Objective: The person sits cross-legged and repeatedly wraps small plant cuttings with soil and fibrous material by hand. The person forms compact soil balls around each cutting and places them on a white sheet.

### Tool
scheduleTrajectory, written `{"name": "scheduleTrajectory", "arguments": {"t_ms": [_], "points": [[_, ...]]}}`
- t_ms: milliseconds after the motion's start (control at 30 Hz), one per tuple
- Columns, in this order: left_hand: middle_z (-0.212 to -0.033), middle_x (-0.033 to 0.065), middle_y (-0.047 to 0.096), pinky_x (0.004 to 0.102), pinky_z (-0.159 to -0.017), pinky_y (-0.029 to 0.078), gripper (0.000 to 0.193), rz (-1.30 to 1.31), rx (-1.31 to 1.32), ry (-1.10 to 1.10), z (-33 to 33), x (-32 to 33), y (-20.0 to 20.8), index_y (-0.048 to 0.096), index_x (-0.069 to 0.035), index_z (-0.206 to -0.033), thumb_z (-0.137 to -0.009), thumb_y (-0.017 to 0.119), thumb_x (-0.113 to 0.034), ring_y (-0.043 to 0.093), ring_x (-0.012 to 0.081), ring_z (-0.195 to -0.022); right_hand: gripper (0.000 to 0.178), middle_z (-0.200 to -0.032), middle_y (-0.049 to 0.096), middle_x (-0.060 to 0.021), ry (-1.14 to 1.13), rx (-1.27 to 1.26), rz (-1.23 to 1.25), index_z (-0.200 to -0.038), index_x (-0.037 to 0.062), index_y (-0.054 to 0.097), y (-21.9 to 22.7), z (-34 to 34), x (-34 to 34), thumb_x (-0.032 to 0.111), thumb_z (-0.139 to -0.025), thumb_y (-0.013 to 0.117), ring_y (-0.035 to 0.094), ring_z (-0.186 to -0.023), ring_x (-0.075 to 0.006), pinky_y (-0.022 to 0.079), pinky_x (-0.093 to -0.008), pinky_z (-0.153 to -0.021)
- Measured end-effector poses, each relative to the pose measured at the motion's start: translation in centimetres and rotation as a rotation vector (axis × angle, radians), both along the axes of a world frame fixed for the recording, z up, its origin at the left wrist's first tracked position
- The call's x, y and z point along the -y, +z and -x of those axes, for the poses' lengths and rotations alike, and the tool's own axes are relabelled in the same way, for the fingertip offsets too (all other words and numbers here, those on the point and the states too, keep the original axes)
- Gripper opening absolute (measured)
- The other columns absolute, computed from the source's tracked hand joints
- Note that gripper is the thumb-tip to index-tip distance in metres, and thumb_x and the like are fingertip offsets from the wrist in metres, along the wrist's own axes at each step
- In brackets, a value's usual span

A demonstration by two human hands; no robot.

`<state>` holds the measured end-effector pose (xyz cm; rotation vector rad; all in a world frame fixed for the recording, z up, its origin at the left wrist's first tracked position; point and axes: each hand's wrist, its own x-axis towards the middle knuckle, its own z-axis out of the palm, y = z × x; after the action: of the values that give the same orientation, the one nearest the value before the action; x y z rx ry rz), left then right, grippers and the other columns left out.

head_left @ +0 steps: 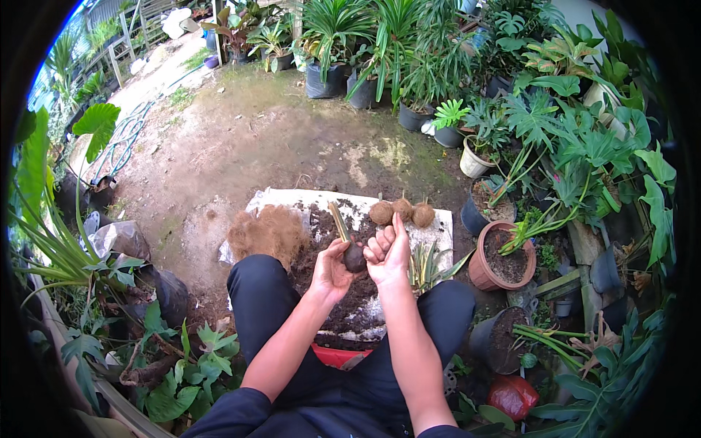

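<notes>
My left hand (334, 271) is closed round a dark ball of soil (355, 257), and a pale yellow-green leaf cutting (339, 221) stands up out of it, tilted left. Close against the ball's right side is my right hand (389, 254), its lower fingers curled in and one finger pointing up. Whatever those curled fingers may hold is too small to make out. Just beyond the right hand, three brown fibre balls (380, 213) sit in a row on a white sheet (332, 196). Long striped leaf cuttings (423, 269) lie right of my right wrist.
Brown fibre (267, 235) is heaped at the sheet's left, with loose dark soil (321, 281) across its middle. A terracotta-coloured pot (491, 266) and other potted plants line the right. Something red (341, 357) shows between my knees. A blue hose (125, 139) lies far left.
</notes>
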<state>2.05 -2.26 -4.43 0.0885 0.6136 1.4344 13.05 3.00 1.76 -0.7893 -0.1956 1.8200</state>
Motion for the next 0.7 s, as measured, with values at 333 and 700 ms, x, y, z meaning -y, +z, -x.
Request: {"name": "scheduleTrajectory", "arguments": {"t_ms": [333,700], "points": [[-0.103,0.0031,0.064,0.0431,-0.086,0.049,0.024,-0.007,0.111,0.008,-0.9,-0.7,0.0,0.059,-0.011,-0.108,-0.099,0.049,-0.031,0.063,0.0201,-0.096,0.031,-0.076,0.058,-0.0046,0.064,0.006,-0.200,-0.086,0.0082,0.056,-1.0,0.6,0.0,0.035,-0.099,0.049,0.056,-0.062,-0.0177,0.046,-0.0297,-0.054],[-0.119,0.0074,0.058,0.0418,-0.099,0.044,0.034,0.158,0.075,0.180,-0.1,-0.8,0.5,0.053,-0.010,-0.118,-0.103,0.035,-0.034,0.056,0.0207,-0.115,0.015,-0.093,0.063,-0.0053,0.086,0.643,-0.796,-0.103,0.0002,0.062,-3.4,3.9,1.0,0.008,-0.099,0.051,0.060,-0.093,-0.0126,0.045,-0.0266,-0.089]]}}
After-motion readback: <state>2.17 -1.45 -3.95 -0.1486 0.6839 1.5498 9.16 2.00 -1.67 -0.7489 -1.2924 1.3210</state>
